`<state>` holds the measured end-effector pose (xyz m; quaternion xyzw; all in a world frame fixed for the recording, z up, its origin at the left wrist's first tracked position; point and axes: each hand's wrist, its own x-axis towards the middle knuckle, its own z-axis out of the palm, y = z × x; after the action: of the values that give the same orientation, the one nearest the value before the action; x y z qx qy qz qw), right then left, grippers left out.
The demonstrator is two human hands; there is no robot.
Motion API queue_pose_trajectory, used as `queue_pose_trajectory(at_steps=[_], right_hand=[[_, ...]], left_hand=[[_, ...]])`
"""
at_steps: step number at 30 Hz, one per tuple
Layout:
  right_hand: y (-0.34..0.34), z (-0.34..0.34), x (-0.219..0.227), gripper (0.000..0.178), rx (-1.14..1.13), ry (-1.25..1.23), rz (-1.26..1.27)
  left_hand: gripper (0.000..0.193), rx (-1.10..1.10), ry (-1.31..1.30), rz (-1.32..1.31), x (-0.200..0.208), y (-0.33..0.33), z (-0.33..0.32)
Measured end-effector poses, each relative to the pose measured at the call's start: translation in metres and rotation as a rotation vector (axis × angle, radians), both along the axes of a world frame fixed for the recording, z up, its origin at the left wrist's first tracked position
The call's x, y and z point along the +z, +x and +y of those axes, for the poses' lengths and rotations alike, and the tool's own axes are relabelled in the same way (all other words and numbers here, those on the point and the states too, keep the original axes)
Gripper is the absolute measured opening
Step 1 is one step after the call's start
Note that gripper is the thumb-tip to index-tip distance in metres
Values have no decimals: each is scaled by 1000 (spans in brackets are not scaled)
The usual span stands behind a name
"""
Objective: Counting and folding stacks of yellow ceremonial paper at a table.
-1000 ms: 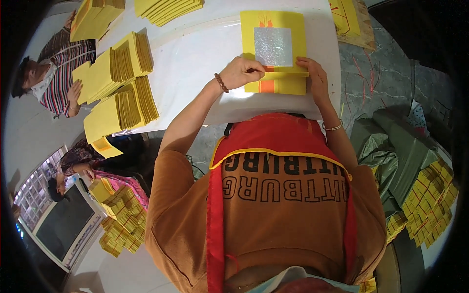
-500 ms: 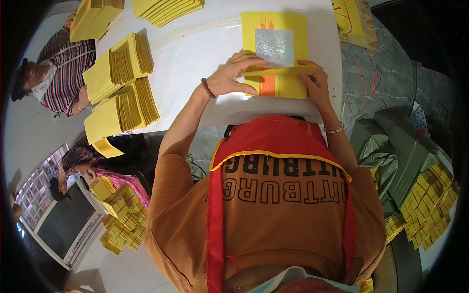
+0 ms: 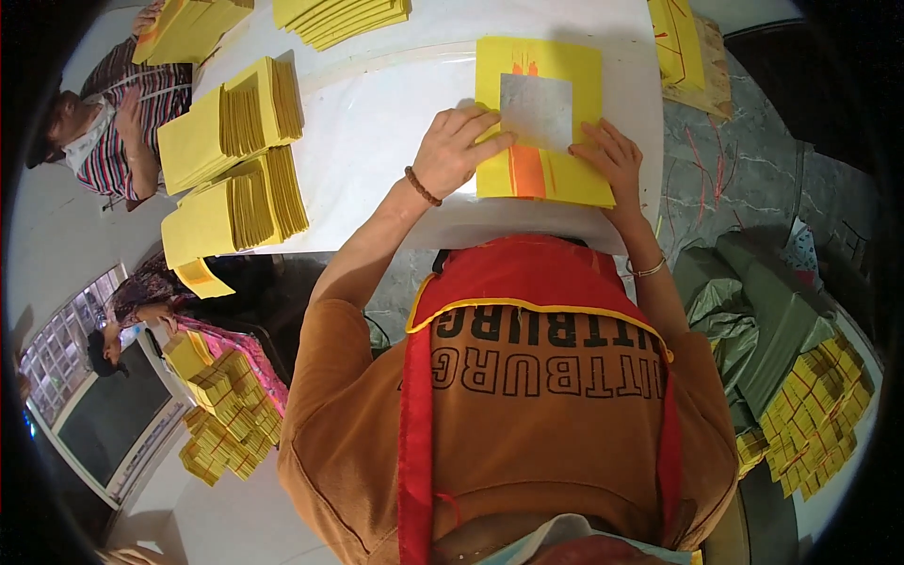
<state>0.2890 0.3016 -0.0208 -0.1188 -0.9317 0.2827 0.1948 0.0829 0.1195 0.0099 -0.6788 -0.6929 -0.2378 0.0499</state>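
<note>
A yellow paper sheet (image 3: 492,56) with a silver square (image 3: 537,105) and an orange band below it lies near the table's front edge. My left hand (image 3: 460,146) rests on the sheet's left side, fingers bent and thumb held apart across the paper beside the silver square. My right hand (image 3: 614,162) lies on the right side, its fingers stretched out over the edge. Neither hand visibly pinches the paper. The sheet's underside is hidden, so I cannot tell whether several sheets lie stacked there.
Folded yellow paper stacks (image 3: 250,122) stand on the white table (image 3: 377,113) to the left, more at the far edge. A person in a striped top (image 3: 155,94) is at the left. Tied yellow bundles (image 3: 815,405) lie at the lower right beside green plastic sheeting (image 3: 753,292).
A raised strip of yellow paper held between both hands is down now, showing the whole silver square. My hands have moved to the sheet's sides. The striped-top person's arm has lifted.
</note>
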Motion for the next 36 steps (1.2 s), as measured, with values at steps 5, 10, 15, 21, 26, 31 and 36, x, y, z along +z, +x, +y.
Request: queue_pose_trajectory(at_steps=[5, 10, 15, 21, 26, 31, 36], right_hand=[[0, -1, 7, 28, 89, -48, -28], [-5, -3, 8, 21, -11, -303, -104], [-29, 3, 8, 30, -194, -457, -210], [-43, -2, 4, 48, -354, -663, -11], [-53, 2, 8, 46, -353, -537, -64], [-57, 2, 1, 41, -385, -523, -56], [-57, 0, -4, 39, -425, -563, -57]], left_hand=[[33, 31, -42, -158, -2, 8, -12], [18, 122, 8, -519, -11, 11, -9], [30, 481, -257, -831, -19, 4, 8], [32, 546, -240, -975, -31, -1, 18], [29, 611, -219, -1206, -36, -3, 22], [29, 630, -191, -1294, -37, -8, 27], [18, 614, -114, -1460, -36, -7, 30]])
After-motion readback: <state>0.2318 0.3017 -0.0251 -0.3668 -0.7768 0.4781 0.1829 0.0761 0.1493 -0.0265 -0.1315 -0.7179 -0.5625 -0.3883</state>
